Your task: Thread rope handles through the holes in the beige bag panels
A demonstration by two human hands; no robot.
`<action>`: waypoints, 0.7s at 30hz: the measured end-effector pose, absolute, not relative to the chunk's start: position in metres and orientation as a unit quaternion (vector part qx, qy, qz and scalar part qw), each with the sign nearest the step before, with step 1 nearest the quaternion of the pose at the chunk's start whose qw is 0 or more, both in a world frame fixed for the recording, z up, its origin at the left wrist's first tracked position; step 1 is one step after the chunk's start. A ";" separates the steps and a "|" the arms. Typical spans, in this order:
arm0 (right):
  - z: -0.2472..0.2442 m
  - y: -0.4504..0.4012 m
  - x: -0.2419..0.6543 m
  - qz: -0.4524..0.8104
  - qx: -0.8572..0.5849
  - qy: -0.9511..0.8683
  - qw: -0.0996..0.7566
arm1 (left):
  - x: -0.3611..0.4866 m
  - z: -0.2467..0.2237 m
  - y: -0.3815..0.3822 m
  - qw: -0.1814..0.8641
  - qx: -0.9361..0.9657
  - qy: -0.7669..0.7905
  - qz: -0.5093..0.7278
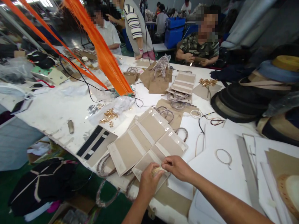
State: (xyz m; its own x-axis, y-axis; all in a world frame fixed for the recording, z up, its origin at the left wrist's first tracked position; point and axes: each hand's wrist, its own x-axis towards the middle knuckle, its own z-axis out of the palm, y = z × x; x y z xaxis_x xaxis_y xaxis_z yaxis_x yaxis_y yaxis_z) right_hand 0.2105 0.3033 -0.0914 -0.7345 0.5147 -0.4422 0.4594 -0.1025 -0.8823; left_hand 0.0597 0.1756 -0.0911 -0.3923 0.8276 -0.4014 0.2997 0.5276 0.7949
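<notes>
My left hand (147,181) and my right hand (177,167) meet at the near edge of a white table (58,109), both pinching a small pale roll, perhaps tape (157,170). They rest on the nearest of several tan cardboard panels (142,137) fanned out in a row, each with pale strips and small metal tags. Clear plastic handles (102,168) stick out from under the panels.
Gold metal fittings (108,115) lie in a plastic bag to the left, beside a black-striped card (97,144). Orange straps (105,53) hang over the table. Stacked hats (261,93) sit at right. More tan bags (158,79) and other people stand at the far side.
</notes>
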 end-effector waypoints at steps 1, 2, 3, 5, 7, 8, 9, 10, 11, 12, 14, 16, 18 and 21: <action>-0.092 0.306 0.213 0.632 -0.366 -0.683 0.023 | 0.059 -0.092 0.177 0.423 0.383 0.754 0.326; -0.093 0.309 0.215 0.620 -0.368 -0.693 0.023 | 0.058 -0.093 0.179 0.435 0.398 0.738 0.329; -0.094 0.312 0.216 0.611 -0.370 -0.700 0.020 | 0.057 -0.094 0.181 0.444 0.410 0.725 0.330; -0.095 0.318 0.219 0.601 -0.368 -0.709 0.008 | 0.056 -0.097 0.184 0.455 0.426 0.712 0.324; -0.097 0.321 0.219 0.594 -0.354 -0.722 -0.010 | 0.055 -0.101 0.187 0.455 0.438 0.710 0.312; -0.098 0.323 0.219 0.590 -0.346 -0.729 -0.019 | 0.054 -0.102 0.189 0.453 0.444 0.710 0.306; -0.099 0.325 0.218 0.585 -0.337 -0.737 -0.027 | 0.053 -0.104 0.191 0.450 0.450 0.710 0.300; -0.099 0.327 0.217 0.578 -0.330 -0.745 -0.033 | 0.052 -0.106 0.193 0.447 0.458 0.710 0.294; -0.098 0.329 0.215 0.567 -0.326 -0.755 -0.036 | 0.051 -0.109 0.195 0.444 0.466 0.709 0.289; -0.098 0.331 0.213 0.552 -0.325 -0.767 -0.036 | 0.049 -0.111 0.197 0.439 0.478 0.706 0.284; -0.097 0.335 0.209 0.512 -0.322 -0.795 -0.030 | 0.047 -0.117 0.201 0.423 0.503 0.702 0.274; -0.097 0.340 0.205 0.478 -0.309 -0.822 -0.023 | 0.044 -0.124 0.205 0.399 0.531 0.700 0.263; -0.100 0.344 0.201 0.451 -0.292 -0.843 -0.012 | 0.044 -0.128 0.208 0.362 0.564 0.698 0.253; -0.113 0.357 0.198 0.428 -0.335 -0.838 0.049 | 0.044 -0.131 0.213 0.290 0.598 0.694 0.277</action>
